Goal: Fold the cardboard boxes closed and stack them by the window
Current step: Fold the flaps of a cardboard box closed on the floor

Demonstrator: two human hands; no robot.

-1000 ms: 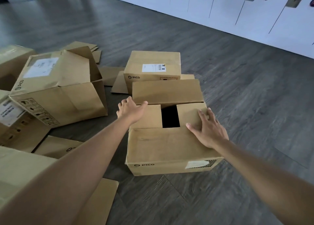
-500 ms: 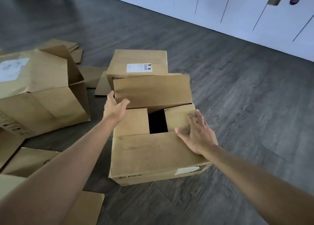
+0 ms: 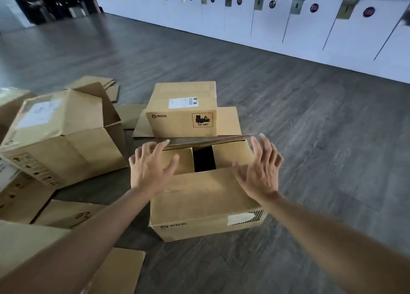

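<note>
Now both hands, left hand (image 3: 150,171) and right hand (image 3: 258,171), hover with fingers spread and holding nothing over the box (image 3: 206,196) on the floor (image 3: 310,138), and should push its far flap (image 3: 206,139) down flat.

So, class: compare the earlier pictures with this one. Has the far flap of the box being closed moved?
Yes. The far flap has swung down toward the person, from upright to nearly edge-on above the box's near flap, uncovering the labelled box behind.
</note>
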